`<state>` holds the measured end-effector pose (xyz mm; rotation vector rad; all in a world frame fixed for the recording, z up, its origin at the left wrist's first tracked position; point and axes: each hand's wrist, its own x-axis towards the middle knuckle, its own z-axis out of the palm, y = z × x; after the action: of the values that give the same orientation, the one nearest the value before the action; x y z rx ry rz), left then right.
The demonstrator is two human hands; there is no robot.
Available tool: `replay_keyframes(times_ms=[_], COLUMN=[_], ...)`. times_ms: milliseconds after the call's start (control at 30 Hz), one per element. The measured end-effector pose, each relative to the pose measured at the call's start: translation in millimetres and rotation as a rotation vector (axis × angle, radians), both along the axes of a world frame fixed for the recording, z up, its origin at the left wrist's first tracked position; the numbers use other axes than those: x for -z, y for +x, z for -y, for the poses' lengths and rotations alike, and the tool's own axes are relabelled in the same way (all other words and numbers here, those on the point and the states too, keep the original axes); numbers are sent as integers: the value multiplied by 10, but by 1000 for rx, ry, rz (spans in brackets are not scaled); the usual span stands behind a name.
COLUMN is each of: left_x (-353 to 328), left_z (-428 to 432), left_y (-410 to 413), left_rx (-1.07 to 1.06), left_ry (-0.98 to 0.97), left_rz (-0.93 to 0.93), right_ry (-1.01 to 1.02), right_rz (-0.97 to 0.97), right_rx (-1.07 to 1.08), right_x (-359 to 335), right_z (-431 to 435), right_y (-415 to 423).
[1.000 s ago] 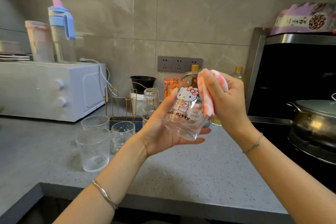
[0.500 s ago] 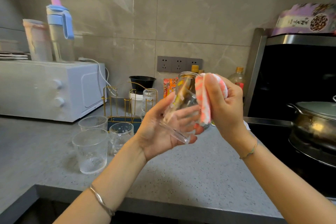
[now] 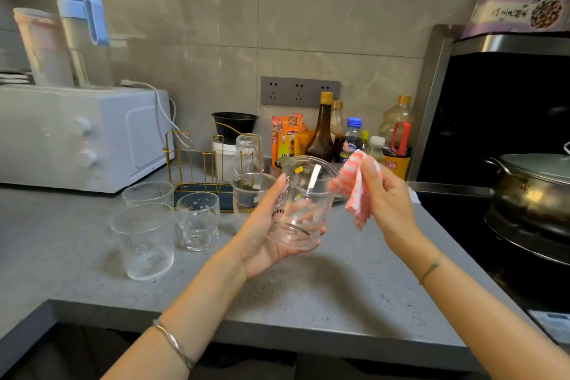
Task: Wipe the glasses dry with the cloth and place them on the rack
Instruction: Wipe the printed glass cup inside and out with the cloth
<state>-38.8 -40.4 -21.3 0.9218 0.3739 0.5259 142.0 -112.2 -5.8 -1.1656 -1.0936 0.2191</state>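
- Head view, centre: a printed glass is held above the grey counter, mouth up and slightly tilted.
- Left hand: curled round the printed glass, with the thumb laid on the left wall and the fingers wrapped under the base.
- Right hand: a pink-and-white checked cloth is pinched between thumb and fingers. The cloth hangs just beside the glass's rim, and contact cannot be told.
- Gold wire rack: set at the back of the counter, left of the held glass. One ribbed glass is stood upside down on it.
- Upright glasses are ranged on the counter before the rack: a front tumbler, a dotted tumbler and a rear tumbler, with another tumbler at the rack's right front corner.
- White countertop oven: placed far left.
- Sauce bottles: grouped against the wall under the sockets.
- Lidded metal pot: seated on the hob, right.
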Motion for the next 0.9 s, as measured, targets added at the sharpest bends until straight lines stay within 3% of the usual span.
replay_keyframes(times_ms=[133, 267, 333, 433, 533, 633, 733, 900], left_x=[122, 200, 229, 257, 270, 264, 229, 21], left_z=[-7, -15, 8, 47, 74, 109, 128, 137], left_y=[-5, -21, 9, 46, 40, 22, 22, 2], left_rx=[-74, -75, -75, -77, -71, -72, -85, -117], left_ry=[4, -38, -76, -90, -100, -99, -106, -86], left_rz=[-38, -46, -58, -89, -108, -120, -80, 61], right_ry=[-180, -473, -574, -615, -631, -602, -330, -36], right_rz=[-23, 297, 361, 569, 609, 454, 346, 485], right_rx=[18, 70, -8, -5, -13, -29, 78, -16], right_x=[452, 833, 971, 1109, 1096, 978, 728, 332], right_z=[61, 151, 181, 174, 205, 285, 403, 521], right_y=[141, 220, 211, 242, 216, 137, -67, -534])
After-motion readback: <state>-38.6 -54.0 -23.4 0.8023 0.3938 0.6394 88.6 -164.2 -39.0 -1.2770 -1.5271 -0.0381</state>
